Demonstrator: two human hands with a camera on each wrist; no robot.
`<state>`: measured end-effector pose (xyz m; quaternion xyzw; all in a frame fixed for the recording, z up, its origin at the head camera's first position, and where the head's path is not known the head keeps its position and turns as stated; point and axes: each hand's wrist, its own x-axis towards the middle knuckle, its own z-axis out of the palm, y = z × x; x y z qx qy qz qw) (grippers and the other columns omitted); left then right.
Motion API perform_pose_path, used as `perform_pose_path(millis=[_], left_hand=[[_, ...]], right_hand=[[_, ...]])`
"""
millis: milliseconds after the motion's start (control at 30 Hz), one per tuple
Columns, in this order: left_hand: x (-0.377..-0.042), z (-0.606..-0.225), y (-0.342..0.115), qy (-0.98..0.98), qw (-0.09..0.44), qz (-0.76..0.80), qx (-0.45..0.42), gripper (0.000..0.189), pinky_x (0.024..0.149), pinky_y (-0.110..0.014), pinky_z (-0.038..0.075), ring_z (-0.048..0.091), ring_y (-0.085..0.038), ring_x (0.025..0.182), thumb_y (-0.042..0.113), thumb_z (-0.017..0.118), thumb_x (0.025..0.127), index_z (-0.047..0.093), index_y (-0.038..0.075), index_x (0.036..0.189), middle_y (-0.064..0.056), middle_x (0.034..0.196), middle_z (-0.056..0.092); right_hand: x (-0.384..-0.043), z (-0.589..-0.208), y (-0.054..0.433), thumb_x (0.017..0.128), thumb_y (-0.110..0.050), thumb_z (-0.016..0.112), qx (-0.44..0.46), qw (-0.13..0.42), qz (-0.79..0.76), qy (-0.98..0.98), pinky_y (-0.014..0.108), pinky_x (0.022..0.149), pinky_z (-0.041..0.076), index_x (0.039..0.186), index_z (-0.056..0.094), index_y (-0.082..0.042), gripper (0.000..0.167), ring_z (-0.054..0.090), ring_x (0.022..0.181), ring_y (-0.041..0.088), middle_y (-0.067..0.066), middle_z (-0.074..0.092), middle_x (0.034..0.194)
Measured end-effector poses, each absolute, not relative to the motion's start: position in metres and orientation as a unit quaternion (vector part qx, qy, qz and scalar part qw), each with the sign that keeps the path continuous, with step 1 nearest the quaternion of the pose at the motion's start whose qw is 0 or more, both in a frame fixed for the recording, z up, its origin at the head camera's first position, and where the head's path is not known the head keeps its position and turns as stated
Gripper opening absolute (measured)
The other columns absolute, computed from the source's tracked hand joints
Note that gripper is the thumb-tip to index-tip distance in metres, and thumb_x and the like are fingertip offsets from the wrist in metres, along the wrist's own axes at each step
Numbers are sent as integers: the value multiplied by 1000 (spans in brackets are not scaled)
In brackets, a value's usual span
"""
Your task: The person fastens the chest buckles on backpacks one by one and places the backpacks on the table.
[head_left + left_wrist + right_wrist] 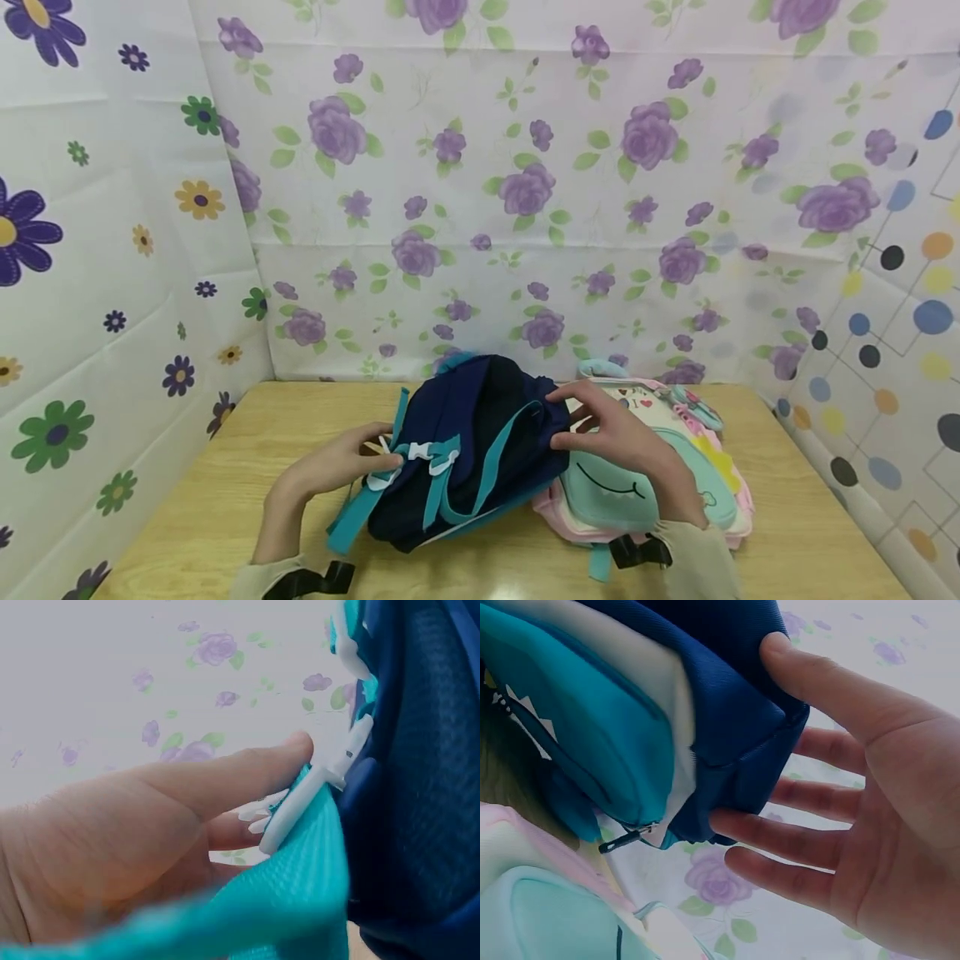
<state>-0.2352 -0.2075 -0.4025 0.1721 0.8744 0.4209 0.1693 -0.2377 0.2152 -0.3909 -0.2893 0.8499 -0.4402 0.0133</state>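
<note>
A navy backpack (517, 450) with teal straps is tilted on the table, its strapped back facing me. My left hand (330, 458) is at its left edge, pinching a white plastic buckle (296, 806) on a teal strap (307, 862) between thumb and fingers. White prongs show beside those fingers in the left wrist view. On the opposite side, my right hand (618, 433) holds a corner of the backpack, thumb on one face and fingertips on another. A teal pocket (622, 742) with a dark zipper pull (620, 841) shows in the right wrist view.
A pink, white and mint backpack (607, 492) lies on the wooden table (225, 500) at the right, partly behind my right hand and the navy backpack. Flower-printed cloth (450, 208) stands behind the table, with more patterned cloth along both sides.
</note>
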Motion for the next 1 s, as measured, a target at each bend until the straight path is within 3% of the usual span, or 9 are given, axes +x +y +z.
perform_pose_path(millis=[100,400,667,833,1000], left_hand=[[-234,-401,-209,880,163,414,169,69,85,-40,53,55,-29,117,41,65,96,41,3,149,-17,140,51],[-234,-399,-215,891,139,404,157,60,82,-39,53,56,-29,114,38,67,95,49,7,144,-16,135,55],[-232,-402,-221,895,135,400,146,59,91,-48,53,57,-37,120,33,70,93,51,4,141,-22,136,55],[-233,-403,-223,899,133,396,133,61,93,-51,52,58,-38,119,29,74,90,52,1,139,-21,133,57],[-234,-404,-224,903,131,389,130,62,93,-51,52,57,-39,119,27,76,88,53,0,138,-22,133,57]], right_hand=[[-239,-394,213,91,-32,73,-294,30,-433,852,44,91,54,136,52,-25,51,65,102,20,5,47,143],[-240,-403,198,87,-36,77,-290,86,-422,855,28,84,55,132,55,-21,53,67,93,18,5,51,131],[-245,-417,184,84,-36,80,-299,118,-388,864,27,82,54,126,59,-19,50,66,90,16,4,52,124],[-248,-425,176,80,-32,84,-297,122,-366,873,26,76,52,122,61,-18,50,62,91,21,3,57,116],[-250,-431,169,76,-32,87,-298,117,-331,888,29,82,50,117,62,-18,50,58,99,26,-2,58,110]])
